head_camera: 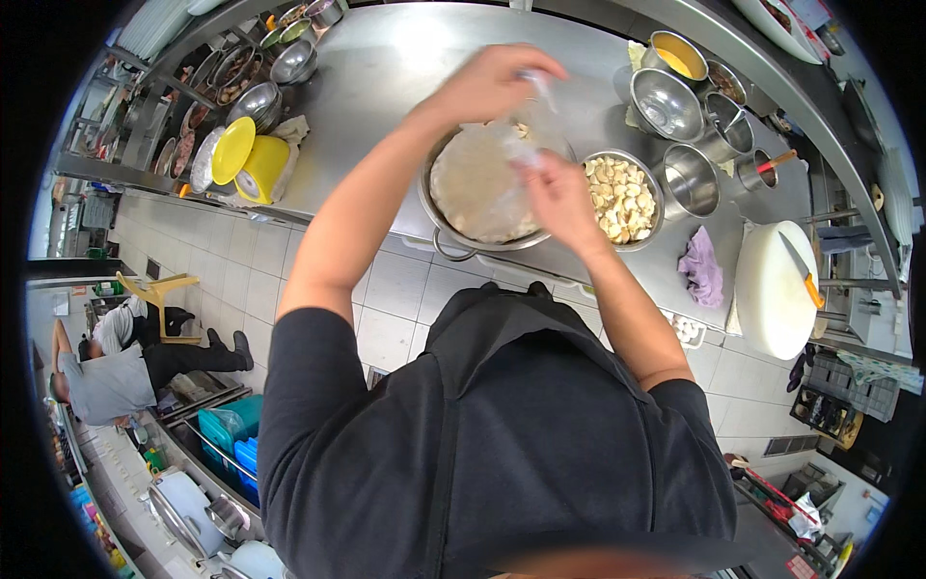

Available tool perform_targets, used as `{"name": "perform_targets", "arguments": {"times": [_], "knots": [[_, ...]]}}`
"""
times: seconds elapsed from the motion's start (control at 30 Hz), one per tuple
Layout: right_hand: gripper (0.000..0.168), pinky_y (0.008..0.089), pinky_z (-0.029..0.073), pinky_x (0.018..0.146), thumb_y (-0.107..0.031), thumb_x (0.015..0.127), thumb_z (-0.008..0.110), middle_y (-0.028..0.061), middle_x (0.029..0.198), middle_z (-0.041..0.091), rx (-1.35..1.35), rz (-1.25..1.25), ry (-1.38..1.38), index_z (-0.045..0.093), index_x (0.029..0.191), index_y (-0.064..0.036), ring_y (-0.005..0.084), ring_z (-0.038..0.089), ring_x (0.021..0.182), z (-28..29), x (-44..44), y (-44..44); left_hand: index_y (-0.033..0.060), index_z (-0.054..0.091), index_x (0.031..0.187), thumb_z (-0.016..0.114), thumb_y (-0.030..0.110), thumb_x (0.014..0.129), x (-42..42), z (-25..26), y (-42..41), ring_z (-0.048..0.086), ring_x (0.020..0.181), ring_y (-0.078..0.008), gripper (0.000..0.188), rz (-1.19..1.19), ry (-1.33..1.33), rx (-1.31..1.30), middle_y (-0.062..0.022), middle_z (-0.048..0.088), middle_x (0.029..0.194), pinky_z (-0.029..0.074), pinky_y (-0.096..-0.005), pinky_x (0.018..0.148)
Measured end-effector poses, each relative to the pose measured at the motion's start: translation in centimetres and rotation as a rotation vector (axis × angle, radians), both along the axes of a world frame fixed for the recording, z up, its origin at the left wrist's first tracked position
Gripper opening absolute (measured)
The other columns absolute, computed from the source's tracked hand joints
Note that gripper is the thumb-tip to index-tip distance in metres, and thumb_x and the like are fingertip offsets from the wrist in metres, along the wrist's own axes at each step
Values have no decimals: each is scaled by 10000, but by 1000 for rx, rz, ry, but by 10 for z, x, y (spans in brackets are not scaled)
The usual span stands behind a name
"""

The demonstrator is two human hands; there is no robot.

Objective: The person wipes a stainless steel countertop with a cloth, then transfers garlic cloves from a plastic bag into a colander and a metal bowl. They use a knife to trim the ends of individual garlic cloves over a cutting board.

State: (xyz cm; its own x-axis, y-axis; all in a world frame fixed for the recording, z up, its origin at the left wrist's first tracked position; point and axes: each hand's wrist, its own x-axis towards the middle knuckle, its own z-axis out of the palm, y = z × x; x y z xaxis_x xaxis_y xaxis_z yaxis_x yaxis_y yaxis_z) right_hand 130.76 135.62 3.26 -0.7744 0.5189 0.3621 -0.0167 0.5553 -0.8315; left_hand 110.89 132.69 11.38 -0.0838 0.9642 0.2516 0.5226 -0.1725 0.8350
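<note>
Clear plastic film or a thin bag stretches between my hands over a large steel pan with loop handles. My left hand pinches its upper part; motion blurs the fingers. My right hand grips its lower part above the pan's right side. Inside the pan, a translucent sheet lies over pale pieces that show at the edge. Touching or close to the pan's right side is a steel bowl of sliced mushrooms.
Steel bowls and pots stand at the right, near a purple cloth and a round white cutting board bearing a knife. A yellow kitchen scale is at the left. Two people are farther left.
</note>
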Motion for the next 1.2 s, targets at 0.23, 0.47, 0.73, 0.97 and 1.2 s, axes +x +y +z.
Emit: {"name": "perform_targets", "arguments": {"times": [0.23,0.47,0.73,0.97,1.2], "knots": [[147,261,380,487,-143,888,626,-20,597,528,-604,-80,-200,656,813,-20,71,475,529,-67,21,66,51,637,1177,681,335,777,-48,-75,-104,619,890,-222,493,327,736,-758,-149,665,1040,490,-330,762],[125,322,451,610,-139,856,640,63,792,580,238,572,-83,638,873,-16,196,568,644,26,-5,80,52,678,1032,657,284,884,6,-49,-83,529,678,-79,276,199,-1056,-354,-71,707,968,411,-266,571],[160,303,462,623,-139,901,536,55,792,628,-283,613,-354,623,903,-4,131,572,677,17,-91,79,31,594,1120,644,97,818,34,-52,-74,615,674,-210,313,475,233,-364,-138,705,875,489,-346,629],[184,296,462,570,-201,884,577,4,690,587,-784,403,-175,656,881,-34,124,575,651,-6,-89,83,30,617,857,665,202,821,48,-65,-86,592,630,-262,181,794,329,-246,-137,597,692,455,-353,559],[323,375,484,582,-292,894,572,115,634,604,-17,534,-413,655,782,0,241,592,579,19,-45,44,85,661,870,628,267,911,43,-60,-80,439,602,-86,190,736,-833,-417,23,536,712,325,-247,503]]}}
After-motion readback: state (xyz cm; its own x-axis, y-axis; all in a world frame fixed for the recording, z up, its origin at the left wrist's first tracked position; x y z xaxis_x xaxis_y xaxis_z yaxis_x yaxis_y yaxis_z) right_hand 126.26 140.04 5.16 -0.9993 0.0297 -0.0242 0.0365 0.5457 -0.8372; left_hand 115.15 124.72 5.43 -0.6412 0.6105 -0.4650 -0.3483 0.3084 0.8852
